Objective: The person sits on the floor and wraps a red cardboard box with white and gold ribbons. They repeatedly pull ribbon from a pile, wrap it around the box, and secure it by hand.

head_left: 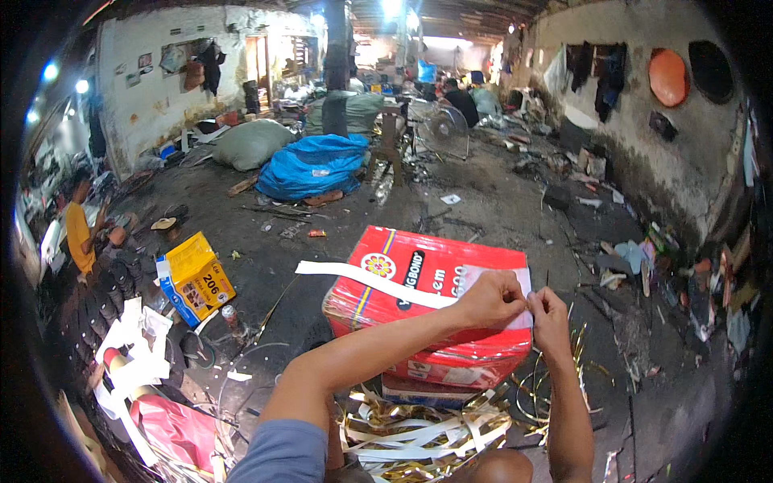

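Observation:
A red cardboard box (362, 302), wrapped in clear tape, stands in front of me on a lower box. Across its top lies a long white strip (354, 272), its free end jutting past the left edge. The strip runs beneath my left hand (491, 299), which is closed in a pinch near the box's right corner. Beside it my right hand (551, 320) is also closed, thumb and finger pinching at white material by the fingertips. The two hands nearly touch, and the exact pinched ends are partly hidden. Gold and white strips (427, 439) lie heaped below the box.
A yellow and blue carton (196, 278) and scattered white scraps (133, 342) lie left. Farther off are a blue sack (314, 165), a pale green sack (254, 145) and a standing fan (445, 129). A person in yellow (79, 225) sits far left. Rubbish lines the right wall.

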### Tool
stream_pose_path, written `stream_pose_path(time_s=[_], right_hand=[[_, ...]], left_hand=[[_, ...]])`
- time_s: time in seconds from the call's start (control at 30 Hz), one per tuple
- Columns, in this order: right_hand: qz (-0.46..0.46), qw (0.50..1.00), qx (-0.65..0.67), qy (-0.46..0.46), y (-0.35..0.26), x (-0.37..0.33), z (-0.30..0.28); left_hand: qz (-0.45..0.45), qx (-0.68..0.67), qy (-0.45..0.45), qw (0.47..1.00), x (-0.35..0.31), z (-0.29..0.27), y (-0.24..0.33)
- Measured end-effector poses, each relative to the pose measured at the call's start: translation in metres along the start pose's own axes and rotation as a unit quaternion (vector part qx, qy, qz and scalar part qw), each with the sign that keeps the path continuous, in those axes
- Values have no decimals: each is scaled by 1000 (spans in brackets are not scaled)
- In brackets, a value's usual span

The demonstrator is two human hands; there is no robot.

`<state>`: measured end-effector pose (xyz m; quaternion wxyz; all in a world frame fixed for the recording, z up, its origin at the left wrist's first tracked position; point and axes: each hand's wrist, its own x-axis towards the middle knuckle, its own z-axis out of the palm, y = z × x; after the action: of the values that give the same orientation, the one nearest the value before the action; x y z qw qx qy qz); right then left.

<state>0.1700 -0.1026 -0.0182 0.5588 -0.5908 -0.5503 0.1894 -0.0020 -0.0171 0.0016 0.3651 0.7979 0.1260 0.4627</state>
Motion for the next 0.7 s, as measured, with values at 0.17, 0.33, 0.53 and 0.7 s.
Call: stream_pose_path(time_s=[0.17,0.33,0.53,0.7], right_hand=[[245,911,333,17,-14,-16,20],[423,782,444,114,103,-61,39],[253,954,150,55,-29,1,-29],[93,921,-378,-3,-60,46,10]], left_hand=[[-38,9,-9,999,-3,-3,-9],[-49,89,-32,994,3,-2,12],[4,42,-11,999,3,-1,6],[-22,46,-9,999,1,3,1]])
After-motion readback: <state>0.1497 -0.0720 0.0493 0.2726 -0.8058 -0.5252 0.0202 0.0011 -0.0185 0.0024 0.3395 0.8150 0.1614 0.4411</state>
